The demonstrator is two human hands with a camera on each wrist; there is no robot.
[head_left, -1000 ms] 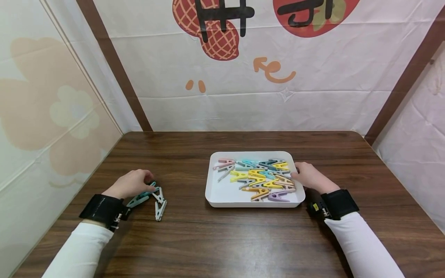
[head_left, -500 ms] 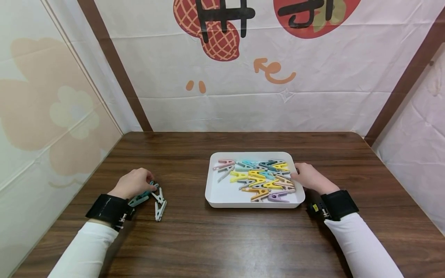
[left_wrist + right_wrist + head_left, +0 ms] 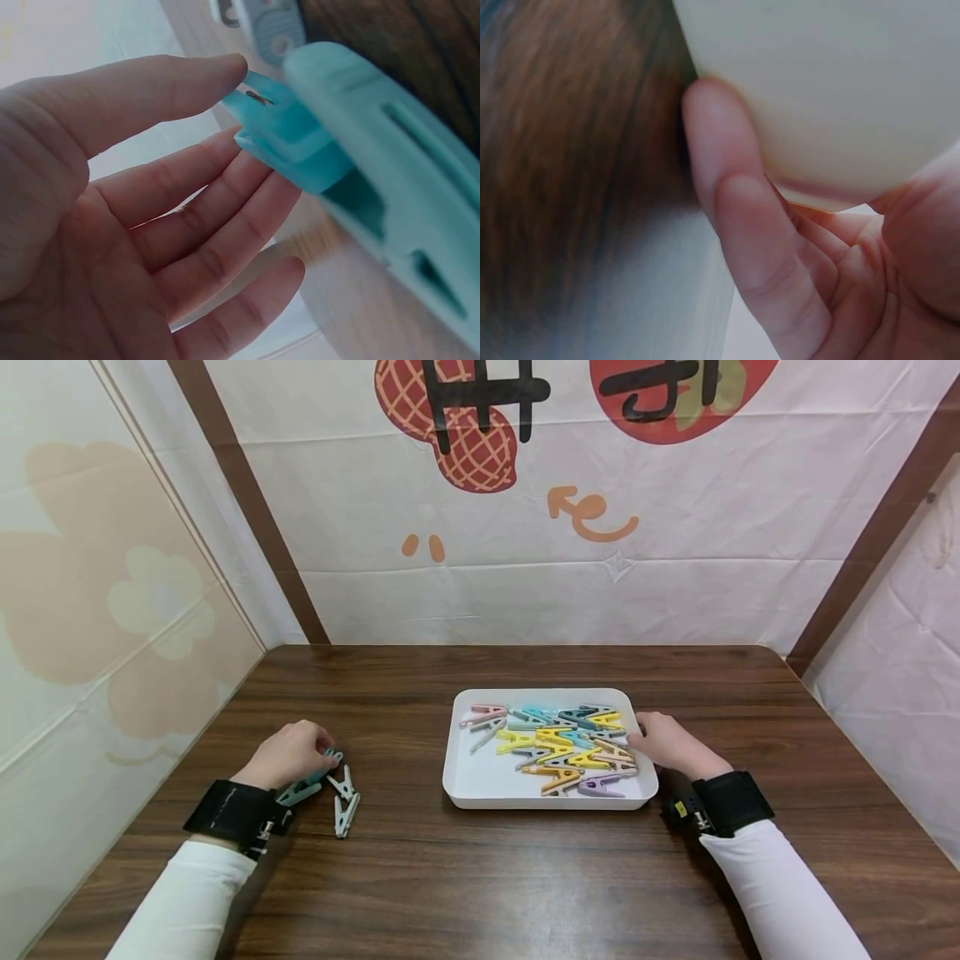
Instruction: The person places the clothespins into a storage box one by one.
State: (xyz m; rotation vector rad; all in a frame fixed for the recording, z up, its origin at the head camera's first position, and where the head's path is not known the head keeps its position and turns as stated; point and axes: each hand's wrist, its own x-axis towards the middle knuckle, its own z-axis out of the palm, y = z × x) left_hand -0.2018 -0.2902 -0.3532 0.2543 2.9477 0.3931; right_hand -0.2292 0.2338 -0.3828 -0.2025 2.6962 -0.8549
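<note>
At the left of the table my left hand (image 3: 288, 756) pinches the end of a teal clothespin (image 3: 300, 790), thumb on one side and fingers on the other. In the left wrist view the clothespin (image 3: 397, 165) points away from the palm, its thumb-side end between thumb (image 3: 217, 79) and fingertips. Two pale grey clothespins (image 3: 345, 810) lie right beside it. My right hand (image 3: 675, 745) grips the right rim of a white tray (image 3: 480, 781), with fingers (image 3: 724, 135) against its outer wall in the right wrist view. The tray holds many clothespins in yellow, teal, grey, pink, orange and purple.
The brown wooden table (image 3: 405, 893) carries the tray near its middle. A white printed cloth (image 3: 525, 602) hangs behind the far edge, and more cloth stands along the left and right sides.
My left hand has shifted slightly right and away from me, its fingers staying at the teal clothespin. The right hand and the tray have stayed in place.
</note>
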